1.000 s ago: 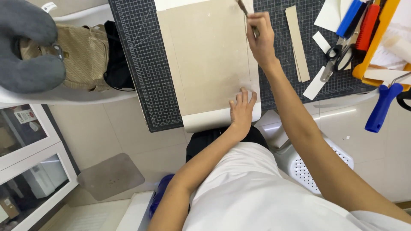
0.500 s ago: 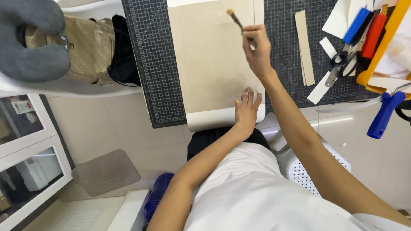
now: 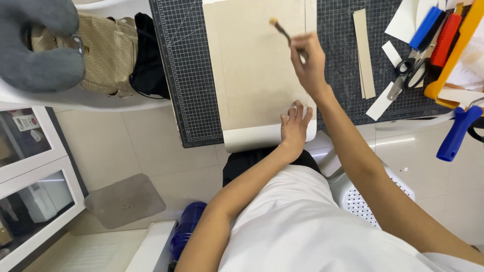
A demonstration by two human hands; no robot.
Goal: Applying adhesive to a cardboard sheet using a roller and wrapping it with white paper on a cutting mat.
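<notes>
We grip a small brush (image 3: 282, 31) in our right hand (image 3: 310, 63), bristles over the beige board (image 3: 254, 70); our left hand (image 3: 294, 126) lies flat and open on its near edge. The board looks mostly unmarked, so most brushing seems left. It lies on a dark cutting mat (image 3: 184, 75), scissors (image 3: 411, 73) right of it, above a tiled floor (image 3: 131, 161).

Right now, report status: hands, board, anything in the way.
Right hand grips brush over cardboard sheet. Left hand flat on sheet's near edge. Scissors and card strip lie apart, right.
</notes>
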